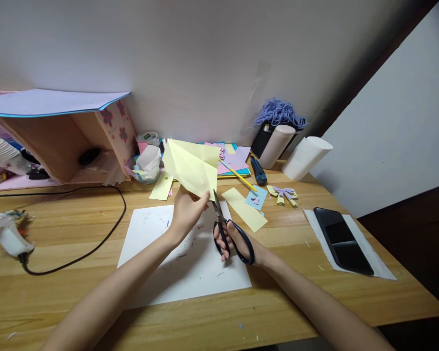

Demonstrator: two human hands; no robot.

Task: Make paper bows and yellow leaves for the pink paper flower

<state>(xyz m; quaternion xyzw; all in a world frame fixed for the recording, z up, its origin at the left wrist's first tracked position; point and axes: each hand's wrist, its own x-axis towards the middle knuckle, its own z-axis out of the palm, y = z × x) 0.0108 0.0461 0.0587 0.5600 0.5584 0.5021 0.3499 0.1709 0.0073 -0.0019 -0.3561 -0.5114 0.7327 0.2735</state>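
My left hand (pixel 189 209) pinches the lower edge of a creased sheet of yellow paper (pixel 192 165), held up above the table. In my right hand (pixel 237 241) is a pair of scissors (pixel 219 212) with black handles, fingers through the loops. The blade tips meet the paper's lower right edge, close to my left thumb; how far they cut in is hard to see. Beneath both hands lies a white sheet (pixel 190 273) with coloured marks. Just right of the scissors rest a yellow paper strip (pixel 246 209) and a small blue paper square (pixel 256 197).
A glue gun (pixel 9 234) with a black cord lies left, before an open box (pixel 54 141). Behind are stacked coloured papers (pixel 236 158), a utility knife (pixel 258 170), a pink cylinder (pixel 277 146) and a paper roll (pixel 306 158). A phone (pixel 342 239) lies right, near a folded paper bow (pixel 283 194).
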